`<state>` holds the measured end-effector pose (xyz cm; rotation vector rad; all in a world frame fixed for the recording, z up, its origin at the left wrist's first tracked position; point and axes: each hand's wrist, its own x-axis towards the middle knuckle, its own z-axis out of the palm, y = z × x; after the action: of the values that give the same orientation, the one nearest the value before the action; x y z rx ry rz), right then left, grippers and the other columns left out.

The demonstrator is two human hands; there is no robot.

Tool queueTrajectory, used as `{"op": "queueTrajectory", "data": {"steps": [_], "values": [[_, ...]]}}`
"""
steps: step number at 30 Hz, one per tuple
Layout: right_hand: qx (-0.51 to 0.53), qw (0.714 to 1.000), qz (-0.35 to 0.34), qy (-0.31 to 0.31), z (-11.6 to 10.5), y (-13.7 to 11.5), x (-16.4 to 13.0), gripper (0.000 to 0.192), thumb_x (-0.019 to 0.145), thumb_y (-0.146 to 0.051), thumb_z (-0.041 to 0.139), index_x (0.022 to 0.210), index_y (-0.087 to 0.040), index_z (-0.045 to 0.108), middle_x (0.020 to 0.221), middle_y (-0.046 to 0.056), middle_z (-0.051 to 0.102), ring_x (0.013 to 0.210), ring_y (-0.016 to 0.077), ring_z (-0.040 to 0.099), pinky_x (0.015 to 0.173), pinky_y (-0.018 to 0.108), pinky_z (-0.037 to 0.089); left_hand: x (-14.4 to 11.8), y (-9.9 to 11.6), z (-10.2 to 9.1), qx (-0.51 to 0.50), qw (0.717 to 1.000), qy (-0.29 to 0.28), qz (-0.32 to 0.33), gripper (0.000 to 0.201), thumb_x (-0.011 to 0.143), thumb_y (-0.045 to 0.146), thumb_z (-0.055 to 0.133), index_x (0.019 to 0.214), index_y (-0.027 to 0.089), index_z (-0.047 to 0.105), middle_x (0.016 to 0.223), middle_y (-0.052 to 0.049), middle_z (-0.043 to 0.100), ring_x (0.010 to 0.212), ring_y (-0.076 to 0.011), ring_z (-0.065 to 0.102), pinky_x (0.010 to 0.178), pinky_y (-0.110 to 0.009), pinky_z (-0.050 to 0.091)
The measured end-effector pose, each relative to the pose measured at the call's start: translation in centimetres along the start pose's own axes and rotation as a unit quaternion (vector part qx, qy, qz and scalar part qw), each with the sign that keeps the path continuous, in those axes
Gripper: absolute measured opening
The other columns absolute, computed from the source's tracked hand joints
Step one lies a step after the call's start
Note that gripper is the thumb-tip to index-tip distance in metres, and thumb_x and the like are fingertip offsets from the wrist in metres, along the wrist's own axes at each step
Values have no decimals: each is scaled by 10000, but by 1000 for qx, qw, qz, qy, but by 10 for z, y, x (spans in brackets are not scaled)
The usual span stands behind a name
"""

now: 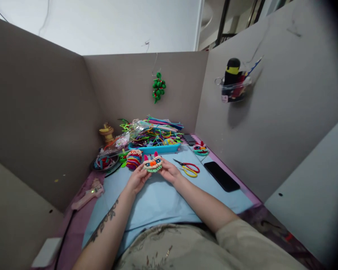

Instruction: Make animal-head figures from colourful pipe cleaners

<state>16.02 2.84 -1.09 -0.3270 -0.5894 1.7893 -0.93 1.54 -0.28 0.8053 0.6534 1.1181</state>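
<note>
Both hands, left [137,179] and right [169,171], pinch the fuzzy mask [152,164] at its side edges just left of the scissors [189,168]; it looks light, soft and bendable, best gripped by the rim.

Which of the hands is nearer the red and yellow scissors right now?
The right hand. It holds the right edge of the pipe-cleaner face, with the scissors lying just to its right on the blue mat. The left hand grips the face's far side.
</note>
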Motion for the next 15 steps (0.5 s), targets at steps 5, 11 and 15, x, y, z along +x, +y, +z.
{"op": "queueTrajectory", "data": {"steps": [5,11,15], "values": [[8,998,-58,25,-15,-49,6,271,765,-67,453,967,-189,587,944,43,656,817,148,621,721,305,518,-6,2,6,21,999,-11,-21,516,687,97,658,1163,191,484,1227,-124,525,1006,-206,589,780,-288,508],[17,954,-242,179,-68,-137,2,223,785,-58,406,848,-180,582,833,19,659,766,111,621,716,277,521,-6,1,5,69,997,30,-21,427,682,141,681,1080,168,530,1140,-129,564,929,-193,619,701,-242,506],[11,925,-267,271,-101,-154,3,220,761,-21,392,750,-183,540,731,-2,637,685,114,618,711,313,529,-4,-1,4,87,995,44,-18,395,662,134,694,1032,168,559,1055,-108,596,862,-175,631,688,-244,505]]}}
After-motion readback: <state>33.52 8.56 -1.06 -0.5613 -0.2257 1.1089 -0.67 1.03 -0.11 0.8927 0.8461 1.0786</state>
